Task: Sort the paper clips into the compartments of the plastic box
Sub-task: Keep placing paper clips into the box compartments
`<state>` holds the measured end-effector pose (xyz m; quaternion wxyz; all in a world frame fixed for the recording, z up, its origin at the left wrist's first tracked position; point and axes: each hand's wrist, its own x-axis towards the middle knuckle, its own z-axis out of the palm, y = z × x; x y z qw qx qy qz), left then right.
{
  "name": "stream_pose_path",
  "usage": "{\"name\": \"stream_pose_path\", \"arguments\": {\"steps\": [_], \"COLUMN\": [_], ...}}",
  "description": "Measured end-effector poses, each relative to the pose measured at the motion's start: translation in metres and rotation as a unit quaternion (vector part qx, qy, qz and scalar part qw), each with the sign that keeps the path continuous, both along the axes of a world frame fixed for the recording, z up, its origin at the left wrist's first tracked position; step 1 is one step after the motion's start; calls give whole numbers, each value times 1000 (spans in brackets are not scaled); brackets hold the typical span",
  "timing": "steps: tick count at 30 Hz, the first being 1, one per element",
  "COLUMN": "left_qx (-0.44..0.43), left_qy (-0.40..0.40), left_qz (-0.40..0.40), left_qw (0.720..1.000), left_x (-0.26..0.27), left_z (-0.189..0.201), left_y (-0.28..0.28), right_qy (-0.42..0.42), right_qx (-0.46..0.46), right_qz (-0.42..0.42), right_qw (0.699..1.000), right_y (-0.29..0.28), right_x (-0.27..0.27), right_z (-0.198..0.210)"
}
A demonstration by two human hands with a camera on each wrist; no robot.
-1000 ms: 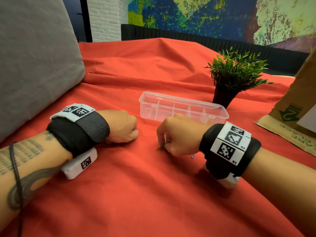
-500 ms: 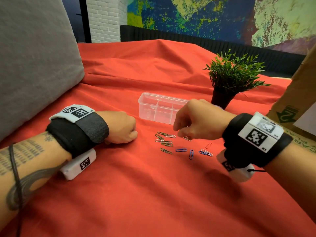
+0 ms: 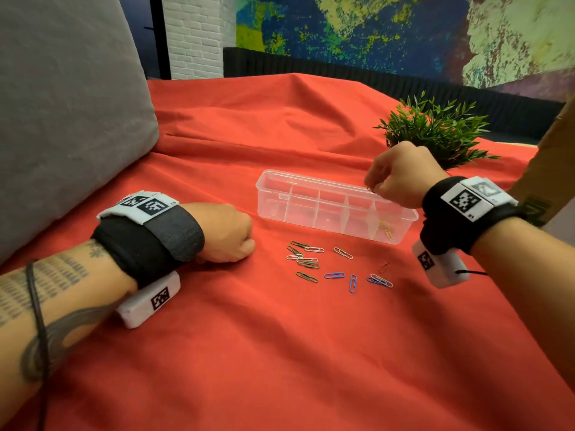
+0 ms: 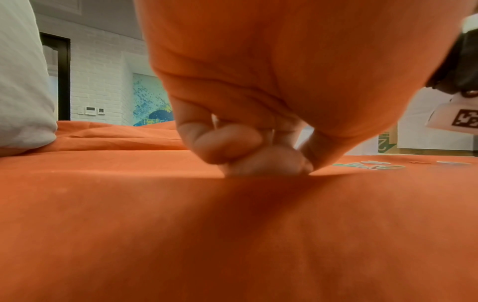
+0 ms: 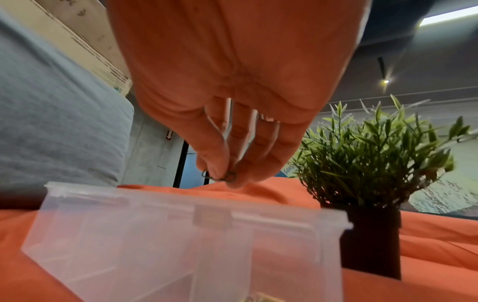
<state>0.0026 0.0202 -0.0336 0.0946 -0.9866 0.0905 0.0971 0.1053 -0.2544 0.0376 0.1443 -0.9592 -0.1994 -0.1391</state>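
Note:
A clear plastic box [image 3: 336,209] [image 5: 165,235] with several compartments sits on the red cloth. My right hand [image 3: 373,189] [image 5: 222,177] hovers over its right part and pinches a dark green paper clip [image 5: 220,177] between thumb and fingers. A yellow clip [image 3: 387,233] lies in the rightmost compartment. Several loose paper clips [image 3: 329,264], green, white, blue and one orange, lie scattered on the cloth in front of the box. My left hand [image 3: 236,241] [image 4: 248,155] rests on the cloth as a fist, holding nothing, left of the clips.
A small potted plant [image 3: 435,135] [image 5: 372,183] stands just behind the box's right end. A grey cushion [image 3: 62,119] fills the left side. A cardboard box [image 3: 557,144] is at the right edge. The red cloth [image 3: 280,353] is bare in front.
My right hand lifted off the clip pile with a green clip and moved back and right, up over the box. The left hand stayed put.

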Motion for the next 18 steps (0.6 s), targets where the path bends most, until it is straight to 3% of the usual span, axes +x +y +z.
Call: {"name": "stream_pose_path", "arguments": {"steps": [7, 11, 15, 18], "left_qx": [-5, -4, -9, -6], "left_qy": [10, 17, 26, 27], "left_qz": [10, 10, 11, 16], "left_qw": [1000, 1000, 1000, 999], "left_x": [-2, -3, -2, -2], "left_z": [2, 3, 4, 4], "left_y": [-2, -2, -3, -4], "right_qy": [18, -15, -29, -9], "right_qx": [23, 62, 61, -15], "right_qz": [2, 10, 74, 156], "right_qw": [1000, 998, 995, 988], "right_y": [4, 5, 15, 31], "right_x": [13, 6, -24, -58], "right_z": [-15, -11, -7, -14]}}
